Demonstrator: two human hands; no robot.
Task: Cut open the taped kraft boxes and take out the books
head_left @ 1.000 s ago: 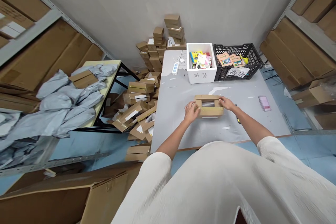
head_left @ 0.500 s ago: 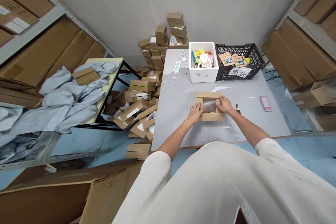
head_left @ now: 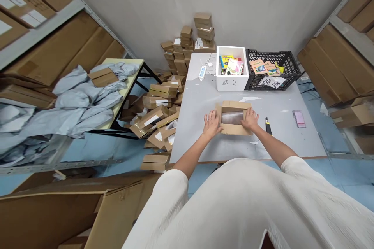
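Note:
A small cardboard box (head_left: 236, 129) lies on the grey table with its flaps folded outward. Inside it I see something in shiny clear wrapping (head_left: 233, 118), too indistinct to name. My left hand (head_left: 212, 124) presses on the left flap with its fingers spread. On the right flap rests my right hand (head_left: 250, 120), its fingers also apart. Right of that hand lies a black and yellow box cutter (head_left: 268, 126).
A white foam box (head_left: 233, 83) and a black crate (head_left: 273, 81), both with booklets, stand at the table's back. A power strip (head_left: 202, 72) lies beside them. Cardboard boxes (head_left: 157, 103) are heaped left of the table; grey parcels (head_left: 73, 99) cover another table. A pink, blurred-out object (head_left: 299, 118) lies right.
The box's side flaps have swung further outward. My left hand has moved outward with its flap, and my right hand's fingers have spread. The view has shifted slightly.

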